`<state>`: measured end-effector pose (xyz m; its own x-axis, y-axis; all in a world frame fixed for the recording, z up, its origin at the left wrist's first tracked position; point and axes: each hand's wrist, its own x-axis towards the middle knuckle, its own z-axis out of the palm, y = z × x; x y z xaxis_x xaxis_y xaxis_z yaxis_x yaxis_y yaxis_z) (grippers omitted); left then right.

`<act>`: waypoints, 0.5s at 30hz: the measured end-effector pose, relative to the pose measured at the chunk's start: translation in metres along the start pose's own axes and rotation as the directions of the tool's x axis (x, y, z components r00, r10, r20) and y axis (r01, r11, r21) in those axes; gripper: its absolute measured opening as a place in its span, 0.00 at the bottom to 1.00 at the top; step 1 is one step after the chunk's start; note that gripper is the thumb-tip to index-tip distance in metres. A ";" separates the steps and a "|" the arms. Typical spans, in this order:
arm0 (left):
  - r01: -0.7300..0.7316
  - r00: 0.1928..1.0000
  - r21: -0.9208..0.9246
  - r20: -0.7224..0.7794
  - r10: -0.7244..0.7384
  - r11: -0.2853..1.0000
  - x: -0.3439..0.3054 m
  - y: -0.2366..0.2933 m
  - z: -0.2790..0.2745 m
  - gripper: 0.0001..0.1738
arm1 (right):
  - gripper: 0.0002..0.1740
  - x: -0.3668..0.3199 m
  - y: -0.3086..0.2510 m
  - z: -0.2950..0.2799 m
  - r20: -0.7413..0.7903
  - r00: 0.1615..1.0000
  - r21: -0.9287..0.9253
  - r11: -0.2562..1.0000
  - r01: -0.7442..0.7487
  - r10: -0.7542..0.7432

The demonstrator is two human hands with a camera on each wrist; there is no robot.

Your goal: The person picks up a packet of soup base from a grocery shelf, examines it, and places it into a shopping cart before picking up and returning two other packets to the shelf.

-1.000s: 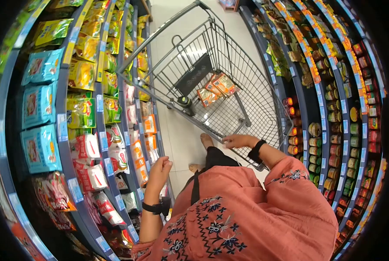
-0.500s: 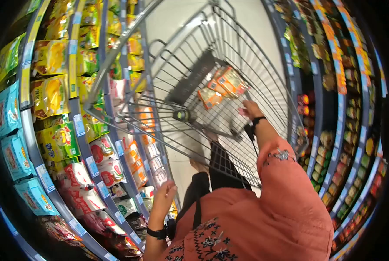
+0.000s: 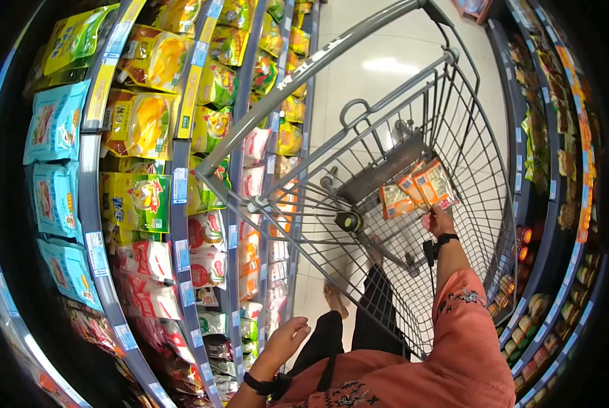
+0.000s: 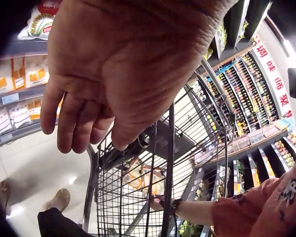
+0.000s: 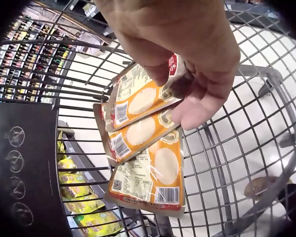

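Note:
Inside a grey wire shopping cart point(image 3: 379, 160), three flat orange-and-cream packets point(image 5: 150, 180) with barcodes lie overlapping on the mesh. My right hand point(image 3: 441, 222) reaches down to them. In the right wrist view its thumb and fingers pinch the red-cornered end of the top packet point(image 5: 138, 96), and they cover that end. My left hand point(image 3: 284, 342) hangs beside the left shelves with its fingers loosely bent and nothing in them. From the left wrist view, the left palm point(image 4: 123, 64) appears large in front of the cart.
Shelves on the left hold yellow bags point(image 3: 138, 122), blue bags point(image 3: 58, 122) and white-and-red bags point(image 3: 155, 299). Jars point(image 3: 522, 326) line the shelves on the right. The cart's handle point(image 3: 304, 71) points toward the left shelves. My feet point(image 3: 335, 300) stand on pale floor tiles beside the cart.
My right hand has moved from near the cart's side rim down into the cart and onto the packets. My left hand stays low by the left shelves. The head view has shifted.

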<state>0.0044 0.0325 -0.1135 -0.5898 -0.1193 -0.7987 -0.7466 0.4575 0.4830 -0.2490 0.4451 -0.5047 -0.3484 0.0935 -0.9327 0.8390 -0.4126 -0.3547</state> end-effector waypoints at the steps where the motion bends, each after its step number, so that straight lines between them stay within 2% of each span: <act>1: -0.011 1.000 0.011 -0.018 0.011 1.000 0.000 0.001 0.000 0.20 | 0.13 0.005 0.001 -0.001 -0.008 1.000 -0.007 1.000 -0.016 0.016; 6: -0.028 0.998 0.000 -0.058 0.027 1.000 -0.003 -0.004 0.007 0.20 | 0.11 0.007 0.002 -0.002 -0.005 0.999 -0.014 0.999 -0.036 0.036; 7: -0.033 0.999 0.010 -0.037 0.034 0.999 -0.004 -0.006 0.008 0.22 | 0.13 0.003 0.003 -0.004 -0.004 1.000 0.016 1.000 -0.010 0.010; 10: -0.034 0.999 -0.010 -0.032 0.033 0.999 -0.007 -0.001 0.011 0.22 | 0.15 -0.029 -0.006 0.006 -0.041 0.994 -0.003 0.995 0.102 -0.102; 11: -0.023 0.999 0.002 -0.026 0.023 1.000 -0.009 0.004 0.011 0.22 | 0.18 -0.033 -0.008 0.007 0.080 0.977 0.118 0.975 0.190 -0.200; 12: -0.030 0.999 0.001 -0.034 0.030 1.000 -0.010 0.008 0.010 0.21 | 0.20 -0.033 -0.011 0.008 0.102 0.956 0.228 0.942 0.245 -0.273; 14: -0.046 0.998 -0.004 -0.036 0.046 0.999 -0.014 0.015 0.009 0.20 | 0.20 -0.084 -0.033 0.026 0.106 0.920 0.296 0.895 0.334 -0.378; 15: -0.106 0.993 0.020 -0.048 0.107 0.994 -0.014 0.008 0.010 0.20 | 0.20 -0.091 -0.035 0.025 0.105 0.912 0.251 0.898 0.362 -0.397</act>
<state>0.0100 0.0468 -0.1026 -0.6800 -0.1118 -0.7247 -0.6739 0.4848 0.5575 -0.2569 0.4286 -0.4057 -0.6945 0.1542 -0.7028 0.5223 -0.5637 -0.6399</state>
